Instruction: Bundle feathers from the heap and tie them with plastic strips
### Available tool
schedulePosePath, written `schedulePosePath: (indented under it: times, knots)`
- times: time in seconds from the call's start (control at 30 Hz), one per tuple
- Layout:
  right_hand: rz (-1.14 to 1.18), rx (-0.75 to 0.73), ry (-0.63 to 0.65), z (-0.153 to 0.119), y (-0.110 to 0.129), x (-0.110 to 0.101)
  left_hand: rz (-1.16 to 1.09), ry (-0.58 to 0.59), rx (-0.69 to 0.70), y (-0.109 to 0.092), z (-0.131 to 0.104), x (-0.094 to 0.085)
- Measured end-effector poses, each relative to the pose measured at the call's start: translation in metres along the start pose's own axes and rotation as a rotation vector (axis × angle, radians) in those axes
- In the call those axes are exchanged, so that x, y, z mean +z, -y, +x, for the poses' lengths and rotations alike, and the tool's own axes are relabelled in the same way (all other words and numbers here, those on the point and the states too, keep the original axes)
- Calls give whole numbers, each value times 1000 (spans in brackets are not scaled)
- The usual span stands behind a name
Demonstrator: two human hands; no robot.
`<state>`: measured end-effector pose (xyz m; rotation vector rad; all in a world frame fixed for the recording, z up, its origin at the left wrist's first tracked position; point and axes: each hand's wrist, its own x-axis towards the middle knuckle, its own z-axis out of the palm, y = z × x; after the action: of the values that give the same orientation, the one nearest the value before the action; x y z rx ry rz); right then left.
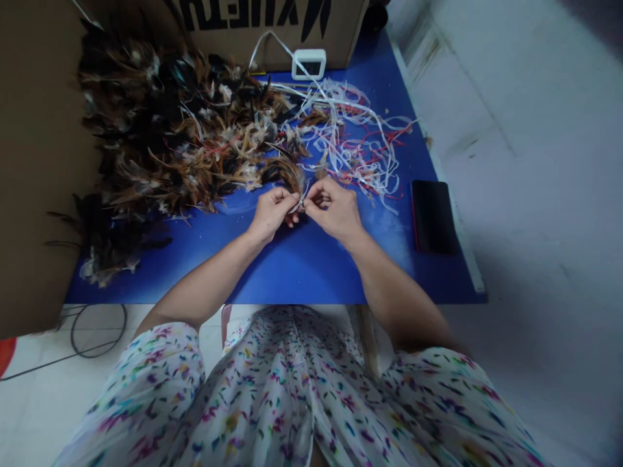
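Floral garment (287,389), six o'clock; feather tuft (288,171) at centre.
Left hand (273,213) and right hand (335,209) pinch the tuft's pale base; bare bench (311,275) opens to its near edge, six o'clock; the twelve-o'clock carton (243,49) bears big black letters, not surely legible.

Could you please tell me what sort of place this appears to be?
Probably a craft workspace: a blue table bears a large heap of feathers and a tangle of white and red strips.

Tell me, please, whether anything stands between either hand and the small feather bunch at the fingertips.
Nothing visible does: the left hand and right hand meet at the pale base of the feather bunch; the larger feather pile lies beyond, leftward.
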<state>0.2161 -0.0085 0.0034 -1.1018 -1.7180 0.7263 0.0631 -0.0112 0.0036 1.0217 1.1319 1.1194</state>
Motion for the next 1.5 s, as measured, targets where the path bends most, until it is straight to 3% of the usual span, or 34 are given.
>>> schedulePosePath:
  times: [0.17, 0.6, 0.87, 1.1, 1.5]
  knots:
    - [-76, -63, 71, 0, 2, -3, 24, -2, 3, 2, -1, 0]
    - [-172, -13, 204, 2, -3, -5, 43, -12, -16, 6, -1, 3]
    - [-149, 51, 207, 3, -1, -3, 11, -8, 4, 5, -1, 0]
    - [-76, 8, 128, 4, 1, -6, 16, -11, 11, 3, 0, 1]
    - [-155, -63, 196, 2, -4, -6, 48, -2, 47, 7, -1, 3]
